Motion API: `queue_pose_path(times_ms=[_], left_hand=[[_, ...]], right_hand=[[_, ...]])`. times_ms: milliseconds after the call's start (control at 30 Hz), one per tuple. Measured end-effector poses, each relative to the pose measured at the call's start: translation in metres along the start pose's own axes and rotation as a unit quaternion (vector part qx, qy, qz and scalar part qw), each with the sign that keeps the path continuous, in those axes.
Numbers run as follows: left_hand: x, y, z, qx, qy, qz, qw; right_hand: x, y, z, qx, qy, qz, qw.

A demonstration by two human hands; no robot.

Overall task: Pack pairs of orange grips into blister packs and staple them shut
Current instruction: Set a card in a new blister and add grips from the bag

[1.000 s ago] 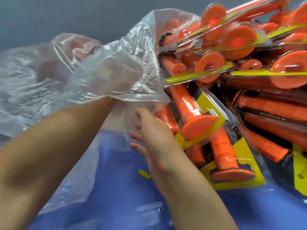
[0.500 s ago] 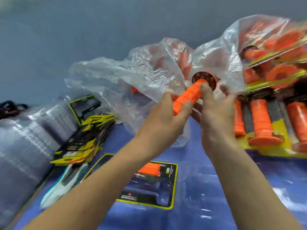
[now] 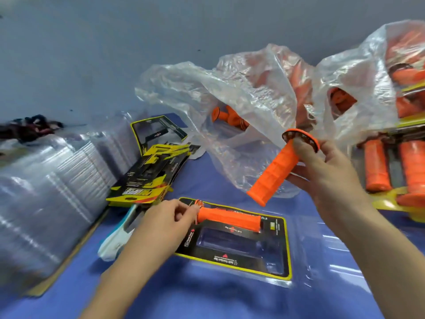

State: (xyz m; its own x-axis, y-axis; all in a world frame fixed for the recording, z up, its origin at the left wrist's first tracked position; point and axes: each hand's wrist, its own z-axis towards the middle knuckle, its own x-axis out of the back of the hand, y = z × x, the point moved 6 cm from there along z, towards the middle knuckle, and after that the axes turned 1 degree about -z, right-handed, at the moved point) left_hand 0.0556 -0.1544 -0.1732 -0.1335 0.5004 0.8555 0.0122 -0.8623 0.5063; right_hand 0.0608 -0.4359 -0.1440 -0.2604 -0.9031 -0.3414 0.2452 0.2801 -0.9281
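Your hands, joined on one grip up by the plastic bag (image 3: 241, 93) half a second ago, have parted. Your left hand (image 3: 167, 223) now pinches the flanged end of the first grip (image 3: 230, 218), which lies in the far slot of the blister pack (image 3: 279, 249), while your right hand (image 3: 333, 173) alone clasps the second grip (image 3: 271, 176), slanted from 1 to 7 o'clock. The pack sits at 7 o'clock from that hand with its near slot open; the bag crowds 12, finished packs (image 3: 391, 171) crowd 3, and the blue table (image 3: 207, 295) lies at 6.
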Motion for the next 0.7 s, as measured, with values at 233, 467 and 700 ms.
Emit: queue_pose_path(times_ms=[233,467,700], left_hand=[[-0.008,0.001,0.002,-0.004,0.007,-0.023,1.000],[-0.017,-0.012,0.005,0.011,-0.022,-0.067,0.997],[-0.018,-0.018,0.004,0.016,-0.028,-0.065,0.997]], right_hand=[[-0.016,0.009,-0.016,0.005,-0.034,-0.011,0.999],[-0.018,0.014,-0.020,0.003,-0.032,-0.035,0.999],[-0.020,0.014,-0.027,-0.002,-0.044,-0.039,0.998]])
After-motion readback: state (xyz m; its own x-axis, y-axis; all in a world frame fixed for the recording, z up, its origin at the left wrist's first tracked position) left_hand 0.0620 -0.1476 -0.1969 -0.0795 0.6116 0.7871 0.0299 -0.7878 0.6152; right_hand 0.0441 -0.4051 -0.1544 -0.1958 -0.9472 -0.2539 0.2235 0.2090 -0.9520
